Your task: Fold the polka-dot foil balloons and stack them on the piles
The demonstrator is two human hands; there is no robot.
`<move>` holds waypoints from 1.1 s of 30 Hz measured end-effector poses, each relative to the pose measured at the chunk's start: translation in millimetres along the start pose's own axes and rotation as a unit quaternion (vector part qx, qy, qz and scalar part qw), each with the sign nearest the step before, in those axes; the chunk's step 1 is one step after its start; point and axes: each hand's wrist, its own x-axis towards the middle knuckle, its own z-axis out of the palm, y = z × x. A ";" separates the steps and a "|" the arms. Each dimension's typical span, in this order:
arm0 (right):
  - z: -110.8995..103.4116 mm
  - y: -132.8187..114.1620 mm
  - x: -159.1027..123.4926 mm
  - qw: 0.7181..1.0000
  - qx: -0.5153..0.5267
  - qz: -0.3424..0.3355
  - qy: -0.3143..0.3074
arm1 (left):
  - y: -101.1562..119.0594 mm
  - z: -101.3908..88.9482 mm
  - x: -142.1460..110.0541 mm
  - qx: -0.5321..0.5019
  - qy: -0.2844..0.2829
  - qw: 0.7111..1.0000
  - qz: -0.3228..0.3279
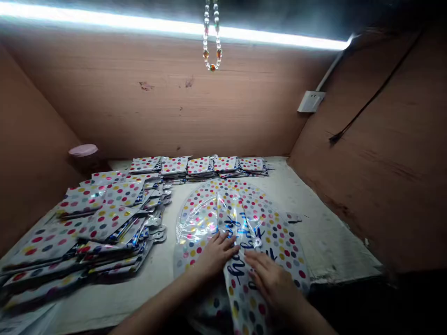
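Note:
A flat, round plastic balloon (195, 218) with coloured dots and blue lettering lies on the table in front of me. A narrow strip of it, dotted and lettered too, is folded lengthwise over its middle. My left hand (217, 253) rests on the balloon left of the strip, palm down and fingers spread. Across from it, my right hand (274, 279) presses on the strip's right side with its fingers stretched out. Neither hand grips anything that I can see. A small clear tab (294, 217) sticks out past the balloon's right edge.
Folded dotted balloons (118, 218) lie in overlapping piles on the left. Several small stacks (198, 166) line the back of the table (335, 242). A pink-lidded jar (84, 151) stands at the back left. Beads (212, 56) hang overhead; a white socket (311, 101) sits at the right corner.

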 end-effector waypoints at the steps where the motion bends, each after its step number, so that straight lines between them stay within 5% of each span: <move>1: 3.8 13.5 2.7 0.999 0.011 -0.027 -0.029 | -3.7 -5.9 -6.5 -0.004 0.003 0.999 0.039; 5: 10.4 47.7 2.4 0.986 0.064 -0.084 -0.133 | -11.1 -24.1 -29.5 -0.067 0.031 0.990 0.120; 7: 7.5 48.4 -3.5 0.978 0.093 -0.083 -0.170 | -8.5 -29.5 -35.8 -0.133 0.055 0.984 0.104; 11: 7.8 35.3 -0.5 0.982 0.151 -0.004 -0.112 | -0.9 -39.9 -28.0 -0.308 0.067 0.941 -0.124; 15: 23.3 26.5 35.3 0.960 0.166 0.224 0.035 | -3.0 -44.4 -3.7 -0.379 0.069 0.861 -0.332; 17: 29.6 25.8 55.8 0.937 0.119 0.326 0.023 | -5.8 -40.1 5.8 -0.351 0.084 0.836 -0.414; 20: 34.7 24.7 76.8 0.907 0.033 0.420 -0.009 | -5.7 -28.9 12.9 -0.267 0.098 0.838 -0.465; 24: 39.4 18.6 86.4 0.891 -0.016 0.454 0.001 | -0.2 -18.2 18.7 -0.081 0.123 0.882 -0.447; 27: 42.5 12.6 90.1 0.886 -0.046 0.462 0.004 | -2.9 -16.2 25.8 0.030 0.101 0.944 -0.312; 30: 43.6 5.0 89.8 0.880 -0.074 0.470 0.004 | -12.6 -13.1 30.6 0.018 0.050 0.987 -0.152; 33: 43.6 -3.6 76.2 0.899 -0.125 0.418 0.041 | -21.1 -7.7 30.5 -0.007 0.001 0.993 -0.115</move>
